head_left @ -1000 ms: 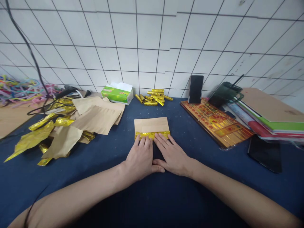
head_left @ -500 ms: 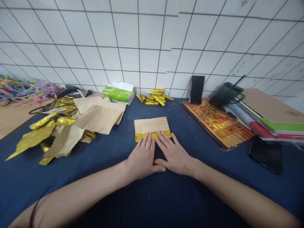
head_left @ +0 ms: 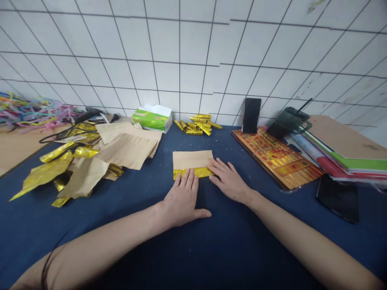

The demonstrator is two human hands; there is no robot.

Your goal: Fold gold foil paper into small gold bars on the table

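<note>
A brown paper sheet lies flat on the dark blue table, its near edge folded over into a shiny gold strip. My left hand rests flat with its fingertips on the gold strip, the thumb stretched out to the right. At the sheet's right edge is my right hand, fingers outstretched and touching the corner by the fold. Behind the sheet, near the wall, sits a pile of small gold paper rolls.
Left are loose brown and gold papers, a green tissue box and colourful strips. Right are an upright phone, a red-gold packet, a dark mug, stacked folders and a black flat device.
My right hand has slid right along the gold fold to the sheet's right edge, away from my left hand. The left hand has stayed in place on the strip.
</note>
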